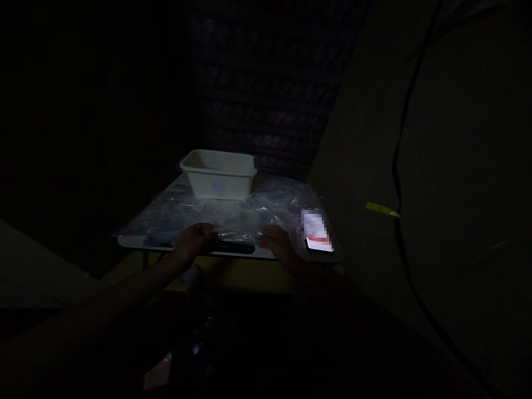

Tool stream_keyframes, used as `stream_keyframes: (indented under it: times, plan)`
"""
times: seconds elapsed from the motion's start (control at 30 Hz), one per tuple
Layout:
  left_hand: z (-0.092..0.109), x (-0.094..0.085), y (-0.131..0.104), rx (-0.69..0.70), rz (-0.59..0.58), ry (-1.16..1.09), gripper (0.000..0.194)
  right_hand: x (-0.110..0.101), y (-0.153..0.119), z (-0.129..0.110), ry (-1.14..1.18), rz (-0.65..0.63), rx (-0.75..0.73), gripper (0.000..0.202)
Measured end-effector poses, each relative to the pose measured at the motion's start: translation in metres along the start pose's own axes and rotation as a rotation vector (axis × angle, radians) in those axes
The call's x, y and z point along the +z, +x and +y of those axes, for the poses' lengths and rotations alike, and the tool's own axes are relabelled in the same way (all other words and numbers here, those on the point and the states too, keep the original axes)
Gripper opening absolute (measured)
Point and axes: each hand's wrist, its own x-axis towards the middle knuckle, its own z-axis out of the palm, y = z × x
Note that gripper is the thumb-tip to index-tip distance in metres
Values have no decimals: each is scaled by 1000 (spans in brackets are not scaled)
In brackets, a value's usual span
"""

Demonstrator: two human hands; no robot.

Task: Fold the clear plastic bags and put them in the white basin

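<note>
Clear plastic sheeting (236, 216) lies crumpled over a small white table (261, 253). My left hand (197, 237) is closed on the sheeting near the front edge, thumb and fingers together. Opposite it, my right hand (275, 239) pinches the sheeting too, with its fingers bent. A dark, flat, long object (233, 247) lies along the front edge between my hands. Behind them a cream plastic tub (222, 183) stands upright on the sheeting.
A phone with a lit screen (319, 244) lies at the table's right front. A dark cable with a yellow tag (382, 209) hangs at the right by a wall. Racks with plastic-wrapped items (274, 119) stand behind, very dim.
</note>
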Motion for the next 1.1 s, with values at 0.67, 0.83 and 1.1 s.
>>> stream_keyframes:
  times: [0.67,0.83,1.1]
  plan:
    - [-4,2,-1,-19,-178,42,31,0,10,-5,-117,70,-24,25]
    - [-3,2,-2,8,-157,94,30,-6,9,-4,-443,95,-114,25]
    - [-3,6,-2,48,-112,307,33,-7,7,5,-763,67,-308,30]
